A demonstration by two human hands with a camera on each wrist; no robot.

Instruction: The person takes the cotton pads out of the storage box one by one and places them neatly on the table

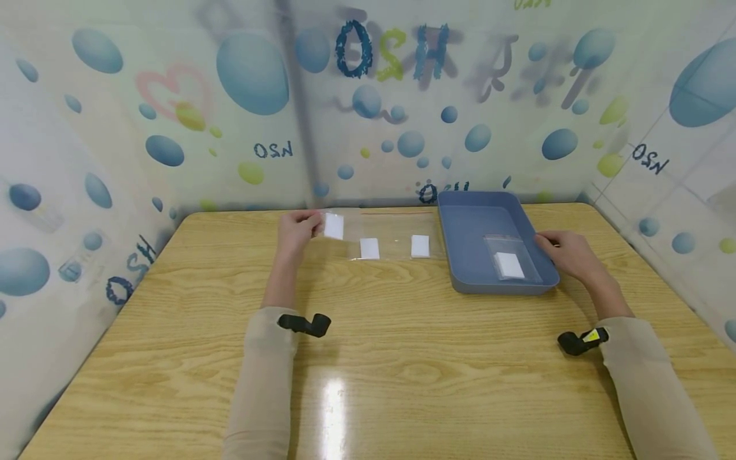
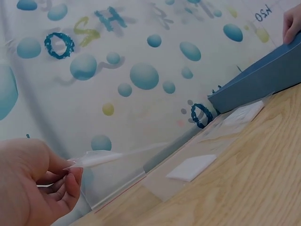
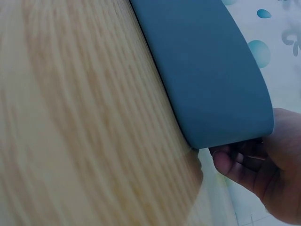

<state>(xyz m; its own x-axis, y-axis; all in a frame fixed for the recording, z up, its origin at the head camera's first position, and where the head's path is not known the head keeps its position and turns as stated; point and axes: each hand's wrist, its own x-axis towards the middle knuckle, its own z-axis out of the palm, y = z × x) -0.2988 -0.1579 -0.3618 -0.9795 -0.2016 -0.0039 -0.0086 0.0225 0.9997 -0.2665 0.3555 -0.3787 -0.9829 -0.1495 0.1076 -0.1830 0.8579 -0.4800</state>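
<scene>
My left hand [image 1: 297,231] pinches the corner of a clear plastic bag [image 1: 333,225] with a white pad inside, lifted off the wooden table [image 1: 368,332]; the left wrist view shows the bag [image 2: 110,157] held between thumb and fingers [image 2: 66,181]. Two more clear bags with white pads [image 1: 370,248] [image 1: 420,246] lie flat to its right. A blue tray [image 1: 460,281] stands at the right and holds one bagged pad [image 1: 509,264]. My right hand [image 1: 566,250] rests against the tray's right wall, fingers [image 3: 235,160] curled at its edge [image 3: 221,84].
A bubble-patterned screen [image 1: 368,102] walls the table on the back and both sides. The near half of the table is bare wood with a light glare. Black wrist camera mounts sit on both sleeves.
</scene>
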